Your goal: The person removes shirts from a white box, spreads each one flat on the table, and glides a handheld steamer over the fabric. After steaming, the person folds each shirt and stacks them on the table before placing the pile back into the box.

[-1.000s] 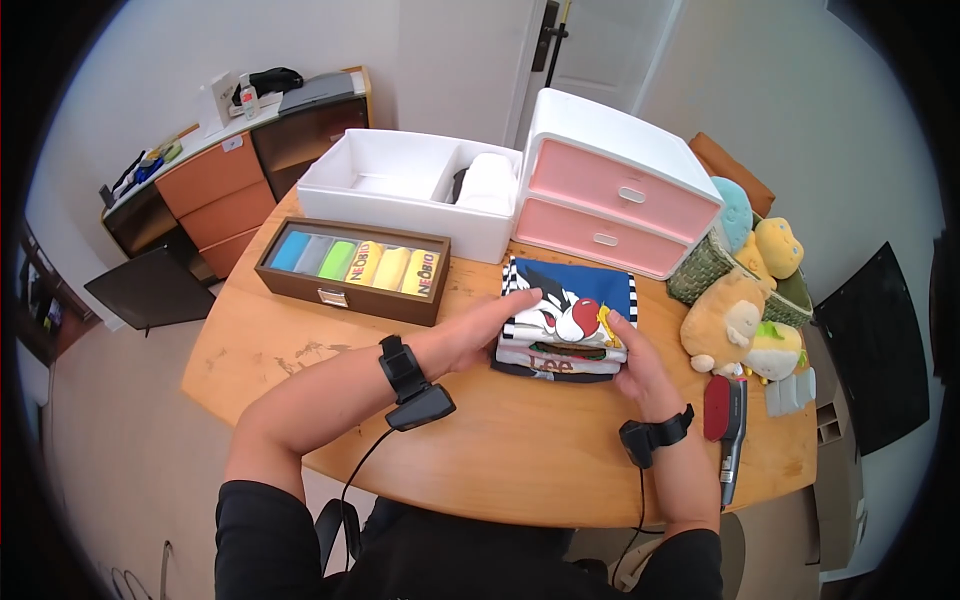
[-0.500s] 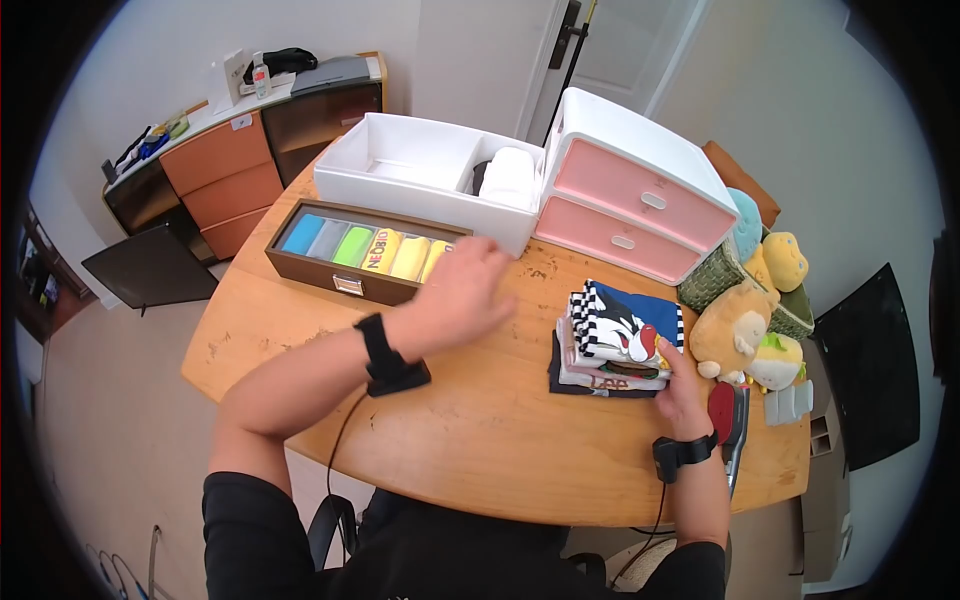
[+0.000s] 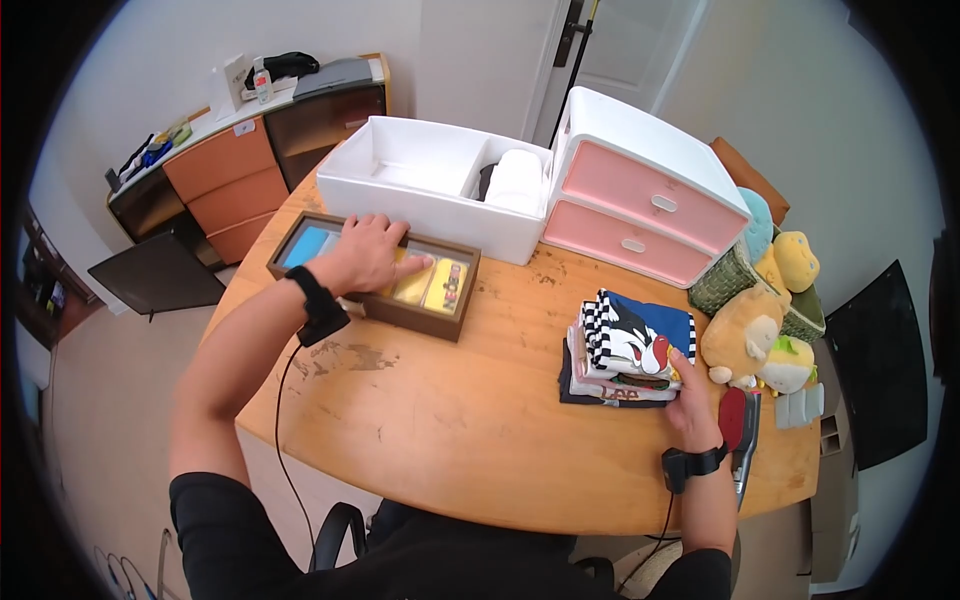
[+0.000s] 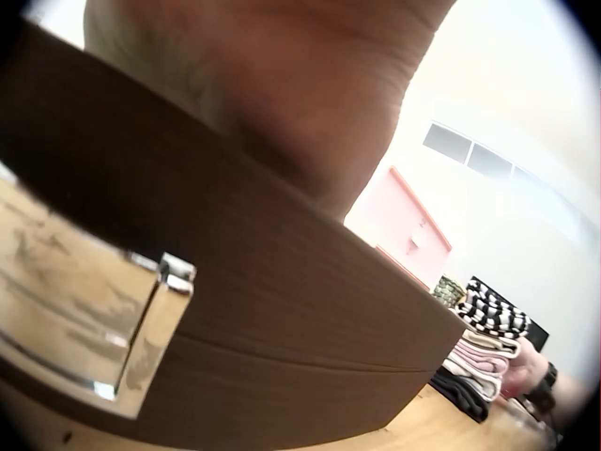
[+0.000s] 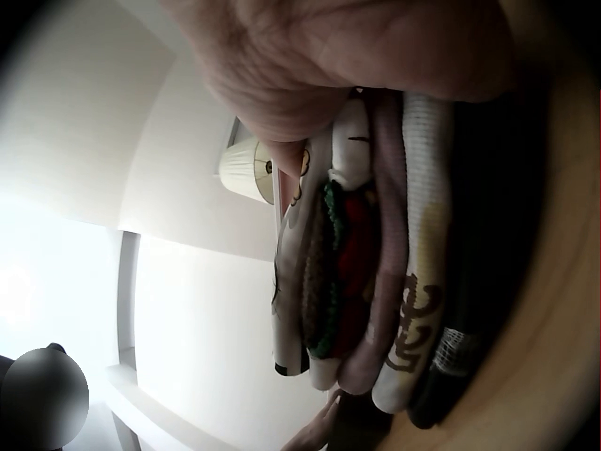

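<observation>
In the head view, a brown box [image 3: 405, 318] with a clear window in its lid holds blue and yellow rolled items. The left hand [image 3: 365, 255] rests across its top, fingers spread toward the far edge, covering the middle items. A metal clasp [image 4: 155, 329] shows on the box's front in the left wrist view. A stack of folded clothes [image 3: 640, 345] lies to the right, a cartoon print on top. The right hand [image 3: 690, 402] grips the stack's right side with its thumb on top; its other fingers are hidden. Several folded layers [image 5: 390, 244] fill the right wrist view.
Behind the box stands a white divided bin [image 3: 430, 205] with white cloth in its right compartment. A drawer unit with pink fronts [image 3: 640, 190] is beside it. Plush toys [image 3: 742, 335], a woven basket [image 3: 718, 278] and a red-and-grey brush [image 3: 735, 420] are at the right.
The left hand has let go of the clothes and moved left onto the brown box. The stack has moved right with the right hand on it.
</observation>
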The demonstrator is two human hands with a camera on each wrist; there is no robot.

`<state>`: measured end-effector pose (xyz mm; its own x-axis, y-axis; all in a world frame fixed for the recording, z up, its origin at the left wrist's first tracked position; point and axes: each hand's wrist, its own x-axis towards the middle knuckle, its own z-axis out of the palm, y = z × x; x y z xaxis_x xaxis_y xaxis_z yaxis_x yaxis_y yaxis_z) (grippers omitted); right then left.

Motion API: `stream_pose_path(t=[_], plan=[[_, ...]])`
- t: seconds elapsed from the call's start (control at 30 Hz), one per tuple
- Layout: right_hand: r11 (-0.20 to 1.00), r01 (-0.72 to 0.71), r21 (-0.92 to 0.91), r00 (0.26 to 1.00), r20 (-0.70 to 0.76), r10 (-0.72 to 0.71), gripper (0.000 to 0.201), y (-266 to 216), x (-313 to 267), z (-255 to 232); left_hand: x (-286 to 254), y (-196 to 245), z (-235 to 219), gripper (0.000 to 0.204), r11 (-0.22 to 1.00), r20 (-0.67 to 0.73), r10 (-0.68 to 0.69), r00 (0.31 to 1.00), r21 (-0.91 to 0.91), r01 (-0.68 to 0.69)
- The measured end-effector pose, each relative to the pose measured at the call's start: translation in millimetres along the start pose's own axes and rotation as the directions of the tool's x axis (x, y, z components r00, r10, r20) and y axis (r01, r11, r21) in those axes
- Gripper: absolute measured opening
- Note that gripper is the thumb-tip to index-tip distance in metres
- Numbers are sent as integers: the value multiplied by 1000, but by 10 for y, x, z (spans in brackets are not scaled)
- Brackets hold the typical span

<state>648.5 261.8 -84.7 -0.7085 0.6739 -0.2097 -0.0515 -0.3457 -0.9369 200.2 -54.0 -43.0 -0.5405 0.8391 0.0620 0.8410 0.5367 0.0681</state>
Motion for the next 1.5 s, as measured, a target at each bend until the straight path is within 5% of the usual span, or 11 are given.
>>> stream_pose_path(t=[0.33, 0.43, 0.57, 0.77, 0.83, 1.23, 1.37, 1.5], plan=[[999, 16, 42, 1000, -17, -16, 41, 84, 14, -42, -959, 427, -120, 80, 993, -3, 94, 996, 77, -93], [1000, 20, 18, 999, -27, -19, 41, 41, -14, 19, -675, 591, -419, 77, 992, 79, -39, 996, -120, 48], [1000, 4, 29, 1000, -11, -3, 40, 43, -16, -9, 219, 309, -220, 73, 968, -363, 238, 901, 160, -192], [999, 10, 39, 1000, -18, -9, 41, 94, -30, -25, 767, 146, -179, 25, 987, -51, 155, 987, 39, -153], [1000, -2, 16, 999, -32, 3, 41, 68, -57, -14, 558, 203, -158, 16, 985, -88, 172, 981, 1, -173], [1000, 2, 22, 1000, 1, -2, 40, 54, -144, 16, -330, 255, -403, 13, 957, 6, 285, 959, -56, -284], [1000, -4, 27, 1000, -10, 4, 40, 24, -279, 53, -454, 587, -551, 25, 898, -391, 295, 872, -200, -393], [999, -18, 28, 999, -31, 19, 40, -20, -353, 60, -634, 1547, -483, 42, 497, -86, 121, 989, -857, -136]])
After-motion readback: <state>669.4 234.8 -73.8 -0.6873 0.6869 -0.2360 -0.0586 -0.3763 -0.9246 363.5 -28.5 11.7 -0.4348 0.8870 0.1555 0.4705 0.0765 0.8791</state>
